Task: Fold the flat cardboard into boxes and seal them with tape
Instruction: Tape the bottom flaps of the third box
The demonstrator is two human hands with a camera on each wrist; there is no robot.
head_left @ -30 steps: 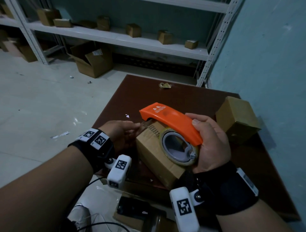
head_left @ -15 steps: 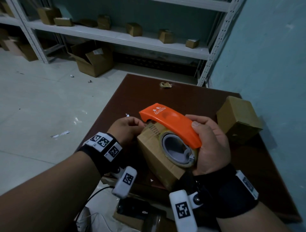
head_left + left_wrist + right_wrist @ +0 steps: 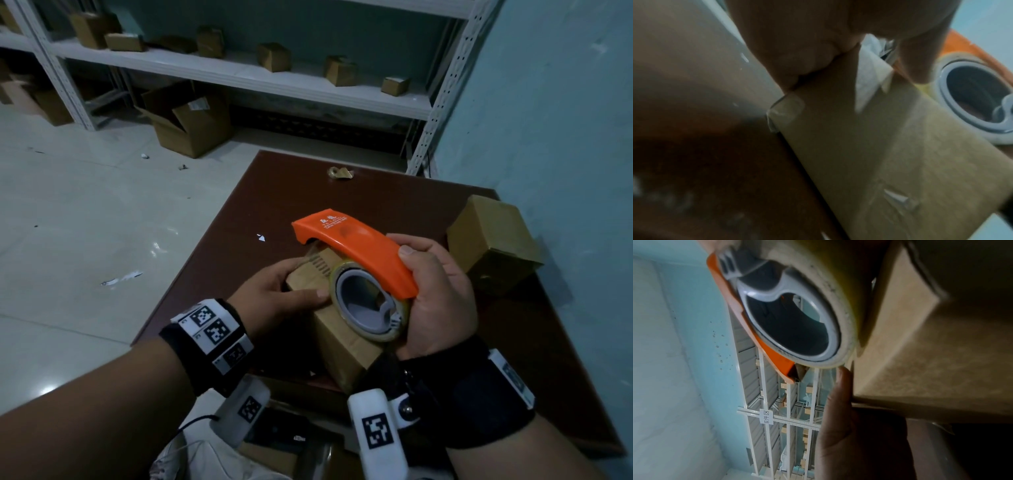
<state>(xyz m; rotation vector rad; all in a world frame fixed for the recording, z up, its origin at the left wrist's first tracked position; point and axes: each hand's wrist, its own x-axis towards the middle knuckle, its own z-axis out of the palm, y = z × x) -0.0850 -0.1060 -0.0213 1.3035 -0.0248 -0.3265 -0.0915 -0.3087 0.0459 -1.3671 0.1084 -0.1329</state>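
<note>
A small cardboard box (image 3: 342, 349) sits at the near edge of the brown table (image 3: 394, 202). My right hand (image 3: 442, 294) grips the orange tape dispenser (image 3: 356, 246), whose tape roll (image 3: 366, 305) rests on the box top. My left hand (image 3: 274, 291) holds the box's left side, with the thumb flat on top reaching the roll and the fingers curled over the far edge. In the left wrist view, clear tape (image 3: 785, 108) wraps a corner of the box (image 3: 890, 154). The right wrist view shows the roll (image 3: 789, 318) against the box (image 3: 920, 361).
A second folded box (image 3: 493, 243) stands at the table's right side by the blue wall (image 3: 548, 120). A crumpled tape scrap (image 3: 340, 172) lies at the far edge. Beyond are an open carton (image 3: 188, 123) on the floor and white shelving (image 3: 239, 72) with small boxes.
My left hand has slid from the dispenser's front tip back along the box, and its thumb now lies on the box top. The dispenser has barely moved.
</note>
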